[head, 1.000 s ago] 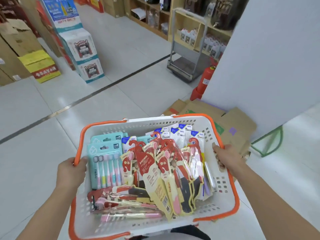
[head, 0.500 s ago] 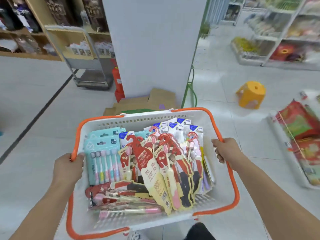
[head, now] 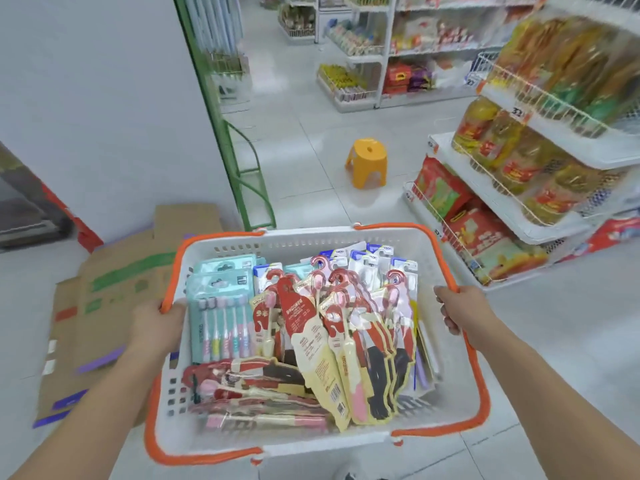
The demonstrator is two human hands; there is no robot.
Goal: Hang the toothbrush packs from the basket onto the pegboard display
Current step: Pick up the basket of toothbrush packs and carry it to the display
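You carry the white plastic basket [head: 460, 393] in front of you with both hands. Your left hand [head: 157, 327] curls its fingers over the orange handle [head: 169, 271] on the basket's left rim, and your right hand [head: 459, 311] is wrapped round the matching orange handle on the right rim, fingers tucked over the edge.

All the toothbrush packs lie inside the basket. The teal multi-brush packs [head: 220, 306] lean against its left wall, just beside your left hand. The red and cream single-brush packs [head: 311, 334] fan across the middle, their pink hook tops pointing toward the basket's far wall. More red packs [head: 242, 386] lie flat along the near wall. Blue-topped clear packs [head: 377, 261] stand at the far right corner.

Left of the basket, flattened cardboard [head: 114, 306] lies on the tiled floor. Beyond the basket's far wall stands a yellow plastic stool [head: 367, 164], well apart. Right of the basket, white wire shelves [head: 540, 109] carry cooking oil bottles [head: 512, 157], blurred, and red bagged goods [head: 440, 192] lower down.
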